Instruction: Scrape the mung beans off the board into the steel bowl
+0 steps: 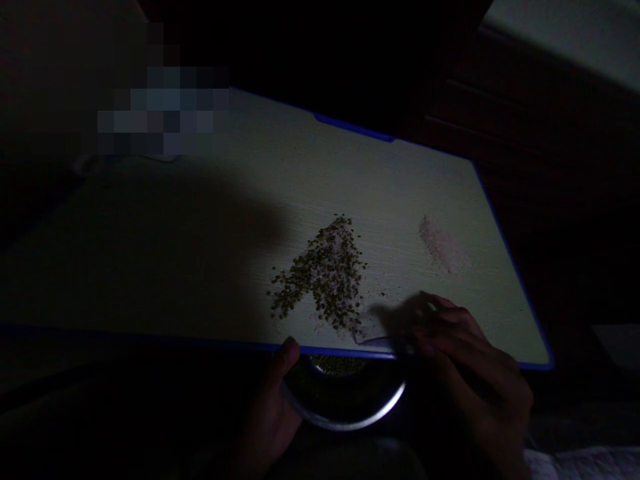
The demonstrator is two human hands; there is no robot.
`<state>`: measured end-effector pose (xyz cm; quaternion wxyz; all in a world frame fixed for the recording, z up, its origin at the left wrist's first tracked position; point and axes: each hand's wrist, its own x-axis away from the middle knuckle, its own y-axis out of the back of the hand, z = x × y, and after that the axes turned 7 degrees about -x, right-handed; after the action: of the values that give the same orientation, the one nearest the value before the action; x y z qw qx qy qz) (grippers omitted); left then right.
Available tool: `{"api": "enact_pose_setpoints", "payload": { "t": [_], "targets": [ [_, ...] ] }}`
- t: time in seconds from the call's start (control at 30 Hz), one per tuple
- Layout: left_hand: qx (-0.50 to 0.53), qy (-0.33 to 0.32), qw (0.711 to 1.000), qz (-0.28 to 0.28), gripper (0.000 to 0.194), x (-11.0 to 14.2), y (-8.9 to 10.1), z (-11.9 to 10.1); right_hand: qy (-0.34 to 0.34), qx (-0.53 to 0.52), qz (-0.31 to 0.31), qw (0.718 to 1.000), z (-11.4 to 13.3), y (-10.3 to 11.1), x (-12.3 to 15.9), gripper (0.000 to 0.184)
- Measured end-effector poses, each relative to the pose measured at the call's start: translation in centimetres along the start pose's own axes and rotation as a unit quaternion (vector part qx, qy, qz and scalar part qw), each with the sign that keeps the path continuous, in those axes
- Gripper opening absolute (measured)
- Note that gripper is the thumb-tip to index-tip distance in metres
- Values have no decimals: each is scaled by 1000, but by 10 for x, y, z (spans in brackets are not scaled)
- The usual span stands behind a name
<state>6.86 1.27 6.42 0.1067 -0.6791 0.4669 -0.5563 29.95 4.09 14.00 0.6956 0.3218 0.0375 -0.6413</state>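
A pale board [350, 180] with a blue rim lies in front of me in a dark room. On it sits a heap of small green beans mixed with pale grains [325, 273]. A separate pinkish pile of grains [443, 248] lies to the right. My left hand [273, 407] grips the rim of a metal bowl [345, 397] held just below the board's near edge; some beans lie in it. My right hand [470, 360] rests at the near edge by the heap, fingers curled together over a thin flat piece I cannot make out.
Dark wooden furniture [525, 113] stands behind the board on the right. The left part of the board lies in deep shadow. A pale cloth [585, 460] shows at the bottom right corner.
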Motion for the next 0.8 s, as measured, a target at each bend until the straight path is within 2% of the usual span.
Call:
{"api": "enact_pose_setpoints", "payload": {
  "t": [0.1, 0.2, 0.4, 0.6, 0.8],
  "targets": [
    [0, 6, 1000, 1, 10, 0, 1, 0, 11, 31, 0, 999, 0, -3, 0, 48],
    [13, 5, 1000, 3, 6, 1, 2, 1, -29, 62, -54, 996, 0, -5, 2, 45],
    [20, 9, 999, -39, 10, 2, 0, 0, -88, 74, -142, 983, 1, -7, 3, 31],
    [5, 0, 1000, -30, 13, 1, 2, 1, -73, 112, -136, 982, -2, -1, -8, 28],
    [14, 16, 999, 31, 9, -1, 6, 2, -68, 140, -117, 981, -6, 7, -17, 23]
  ]
}}
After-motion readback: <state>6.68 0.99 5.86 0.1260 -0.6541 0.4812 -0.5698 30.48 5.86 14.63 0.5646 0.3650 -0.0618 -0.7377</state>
